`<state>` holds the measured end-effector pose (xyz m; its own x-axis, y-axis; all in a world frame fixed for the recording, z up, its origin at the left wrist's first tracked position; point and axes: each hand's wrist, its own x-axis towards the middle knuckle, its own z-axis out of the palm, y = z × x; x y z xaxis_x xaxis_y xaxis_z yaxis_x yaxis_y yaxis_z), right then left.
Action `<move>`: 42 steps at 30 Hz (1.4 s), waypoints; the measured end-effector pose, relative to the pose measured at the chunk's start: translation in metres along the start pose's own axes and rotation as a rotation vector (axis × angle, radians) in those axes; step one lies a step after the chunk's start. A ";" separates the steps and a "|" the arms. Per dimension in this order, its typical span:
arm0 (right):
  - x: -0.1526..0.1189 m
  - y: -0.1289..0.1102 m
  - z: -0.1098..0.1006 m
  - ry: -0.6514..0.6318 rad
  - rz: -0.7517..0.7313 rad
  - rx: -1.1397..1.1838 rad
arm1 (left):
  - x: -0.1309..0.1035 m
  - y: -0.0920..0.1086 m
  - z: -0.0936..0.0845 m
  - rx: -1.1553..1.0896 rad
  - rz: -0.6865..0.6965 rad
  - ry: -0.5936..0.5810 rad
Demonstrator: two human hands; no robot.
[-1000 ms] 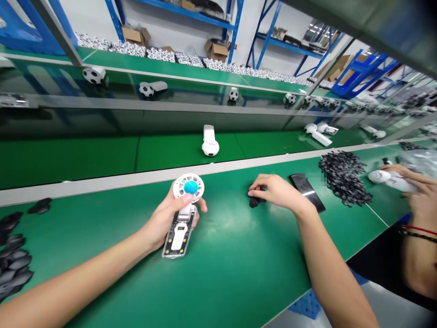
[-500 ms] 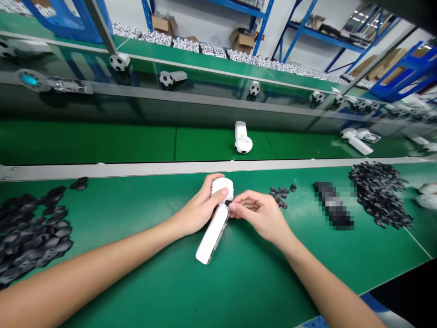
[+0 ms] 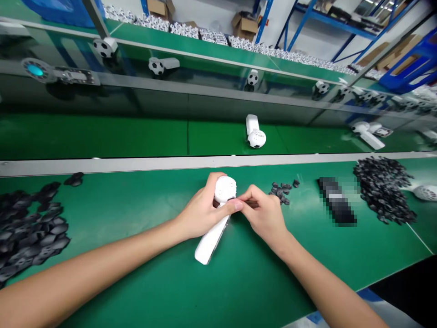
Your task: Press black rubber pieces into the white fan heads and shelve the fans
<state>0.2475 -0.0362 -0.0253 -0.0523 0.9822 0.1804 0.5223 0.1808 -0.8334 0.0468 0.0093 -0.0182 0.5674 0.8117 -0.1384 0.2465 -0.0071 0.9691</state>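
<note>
My left hand (image 3: 205, 209) is closed around a white device (image 3: 226, 188) with a round head and a long flat handle that slants down toward me. Its fingers wrap the left side of the head, and the thumb reaches across the joint between head and handle. My right hand (image 3: 264, 212) pinches at the right side of that joint, its fingertips meeting the left thumb. A small dark edge shows beside the fingertips; what they hold is hidden. Several small black pieces (image 3: 280, 192) lie just beyond my right hand on the green table (image 3: 164, 282).
Black parts are heaped at the left (image 3: 34, 228) and at the right, in a larger pile (image 3: 384, 189). A pixelated black object (image 3: 337, 201) lies between. Behind a pale rail (image 3: 164, 163), another white device (image 3: 256, 138) rests on a green belt (image 3: 136, 136). Above stands a glass shelf with football-patterned devices (image 3: 157, 66).
My left thumb has moved off the round head, down and right to my right fingertips. The device on the green belt and the belt's seam have shifted right. The view has tilted slightly.
</note>
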 end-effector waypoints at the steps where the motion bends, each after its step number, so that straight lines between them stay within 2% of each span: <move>1: 0.000 0.002 0.001 0.003 -0.020 -0.011 | 0.000 -0.001 0.000 0.002 0.006 -0.001; 3: 0.002 0.005 -0.001 -0.012 -0.075 -0.030 | 0.000 -0.002 0.000 -0.007 0.007 -0.004; 5: 0.006 0.004 -0.008 -0.088 -0.144 -0.031 | 0.001 -0.003 -0.001 -0.044 -0.008 -0.010; 7: 0.012 0.004 -0.024 -0.206 -0.199 -0.048 | 0.001 -0.002 -0.002 -0.106 -0.036 -0.018; 9: 0.017 0.005 -0.047 -0.242 -0.182 -0.120 | 0.001 0.000 -0.004 -0.171 -0.058 -0.040; 14: 0.026 0.032 -0.106 -0.033 0.158 -0.475 | -0.003 0.006 -0.010 -0.272 -0.074 -0.085; 18: 0.030 0.059 -0.120 -0.055 0.342 -0.538 | -0.003 0.006 -0.014 -0.270 -0.061 -0.102; 21: 0.034 0.066 -0.118 -0.081 0.378 -0.466 | 0.000 0.002 -0.015 -0.279 -0.092 -0.081; 24: 0.035 0.063 -0.113 0.016 0.343 -0.357 | 0.003 -0.002 -0.014 -0.396 -0.149 0.010; 26: 0.034 0.055 -0.106 0.068 0.333 -0.182 | 0.004 -0.002 -0.013 -0.496 -0.192 0.044; 29: 0.028 0.037 -0.090 -0.004 0.344 0.080 | 0.006 0.003 -0.011 -0.581 -0.211 0.018; 33: 0.015 0.007 -0.064 -0.128 0.322 0.208 | 0.001 0.018 -0.010 -0.626 -0.180 -0.041; 35: 0.007 -0.007 -0.055 -0.157 0.267 0.291 | -0.007 0.027 -0.011 -0.532 -0.117 -0.063; 39: -0.007 -0.033 -0.042 -0.145 0.190 0.448 | -0.025 0.039 -0.015 -0.030 0.100 -0.016; 42: -0.012 -0.042 -0.036 -0.132 0.194 0.503 | -0.031 0.039 -0.015 0.239 0.180 -0.015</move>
<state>0.2567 -0.0570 0.0262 -0.1188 0.9921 -0.0410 0.0641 -0.0336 -0.9974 0.0268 -0.0073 0.0272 0.6297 0.7763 0.0269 0.3176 -0.2889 0.9031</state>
